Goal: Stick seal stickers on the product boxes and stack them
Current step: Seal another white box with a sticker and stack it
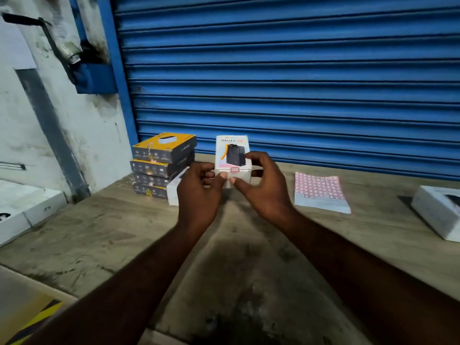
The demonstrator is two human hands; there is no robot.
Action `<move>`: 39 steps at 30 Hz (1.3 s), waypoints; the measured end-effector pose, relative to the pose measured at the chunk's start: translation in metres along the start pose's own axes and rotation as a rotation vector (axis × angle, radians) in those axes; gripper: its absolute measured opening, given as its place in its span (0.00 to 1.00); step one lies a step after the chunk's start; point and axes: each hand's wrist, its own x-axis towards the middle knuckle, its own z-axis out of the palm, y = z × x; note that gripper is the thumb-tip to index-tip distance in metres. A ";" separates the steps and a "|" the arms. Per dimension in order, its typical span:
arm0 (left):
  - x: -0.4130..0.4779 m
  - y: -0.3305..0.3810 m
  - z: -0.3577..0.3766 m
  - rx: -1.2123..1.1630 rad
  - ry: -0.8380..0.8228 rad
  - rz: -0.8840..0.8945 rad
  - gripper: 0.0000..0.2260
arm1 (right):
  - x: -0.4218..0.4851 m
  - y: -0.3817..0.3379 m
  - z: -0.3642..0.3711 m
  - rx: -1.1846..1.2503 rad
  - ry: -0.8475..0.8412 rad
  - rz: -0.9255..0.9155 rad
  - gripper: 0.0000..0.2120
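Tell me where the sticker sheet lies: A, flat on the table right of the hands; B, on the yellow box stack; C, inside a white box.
A: the sticker sheet lies flat on the table, right of the right hand holding the white box.

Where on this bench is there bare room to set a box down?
Bare bench: in front of the yellow box stack, toward the near edge, and between the sticker sheet and the white box at right. Crowded: back left, around the stack, a lying white box and the left hand on the held box.
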 end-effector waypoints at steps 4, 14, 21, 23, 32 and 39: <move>-0.021 0.028 0.041 -0.053 -0.086 0.018 0.08 | -0.006 0.011 -0.059 -0.021 0.036 0.010 0.25; -0.051 0.086 0.135 -0.384 -0.302 -0.330 0.17 | -0.021 0.034 -0.175 -0.010 0.126 0.077 0.21; -0.066 0.103 0.162 -0.581 -0.558 -0.496 0.15 | -0.030 0.052 -0.216 -0.024 0.133 0.084 0.22; -0.064 0.103 0.166 -0.639 -0.607 -0.569 0.14 | -0.030 0.059 -0.218 -0.030 0.141 0.082 0.22; -0.063 0.098 0.158 -0.695 -0.675 -0.699 0.12 | -0.048 0.054 -0.212 -0.243 0.196 -0.052 0.18; -0.067 0.099 0.155 -0.650 -0.688 -0.594 0.10 | -0.053 0.043 -0.210 -0.181 0.218 -0.075 0.08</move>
